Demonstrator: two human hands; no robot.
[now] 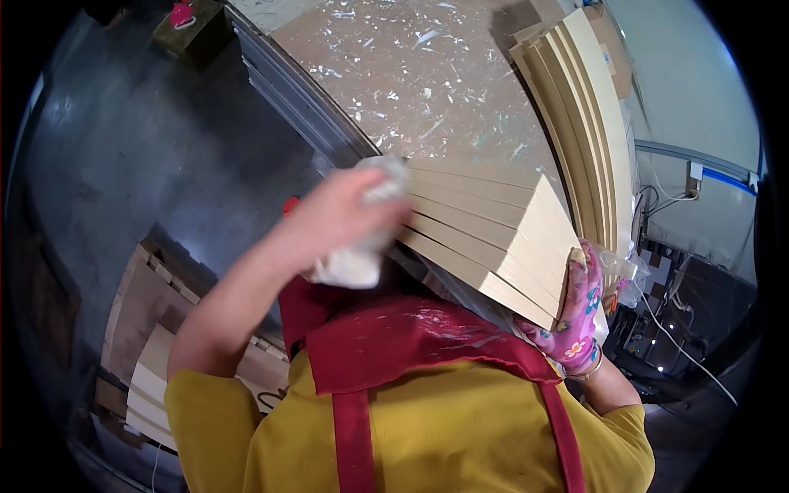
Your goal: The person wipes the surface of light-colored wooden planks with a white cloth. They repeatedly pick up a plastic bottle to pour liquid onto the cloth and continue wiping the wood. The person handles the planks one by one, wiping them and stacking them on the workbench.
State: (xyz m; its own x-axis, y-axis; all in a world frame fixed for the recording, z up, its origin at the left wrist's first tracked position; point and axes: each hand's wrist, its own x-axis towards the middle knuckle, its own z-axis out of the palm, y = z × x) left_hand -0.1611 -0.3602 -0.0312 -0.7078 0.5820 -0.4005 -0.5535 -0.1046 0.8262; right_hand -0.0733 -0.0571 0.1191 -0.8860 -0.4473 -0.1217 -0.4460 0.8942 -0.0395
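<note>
My left hand (329, 218), bare and smeared by motion, is closed round a whitish rag (353, 267). It is over the left ends of several long pale-yellow boards (485, 218), which lie side by side and fan out slightly toward the right. My right hand (577, 316), in a pink flowered glove, grips the right end of the nearest boards, with its fingers up along the end faces and its thumb at the near side. Part of its grip is hidden behind the board corner.
The boards rest on a brown worktable (444, 90) spattered with white paint. Along its right edge stands a stack of similar long boards (588, 123). More boards (156, 370) lean at lower left. Cables and dark equipment (674, 304) are at right; a box (191, 33) stands on the floor far left.
</note>
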